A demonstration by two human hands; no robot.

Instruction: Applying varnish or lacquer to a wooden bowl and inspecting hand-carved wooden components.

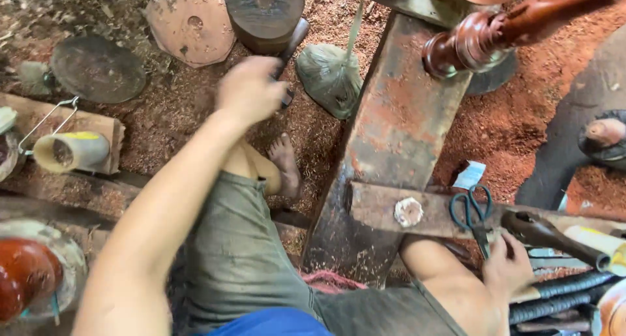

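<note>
Reaching out over sawdust-strewn ground, our left hand point(250, 89) is closed around the dark handle of a tool point(291, 45), its far end blurred against a round wooden block point(264, 10) just beyond. Our right hand point(507, 265) rests half open beside the scissors point(474, 212) on the rusty beam point(391, 124); whether it grips anything, we cannot tell. A turned reddish spindle point(508, 29) crosses above, cut off by the frame.
</note>
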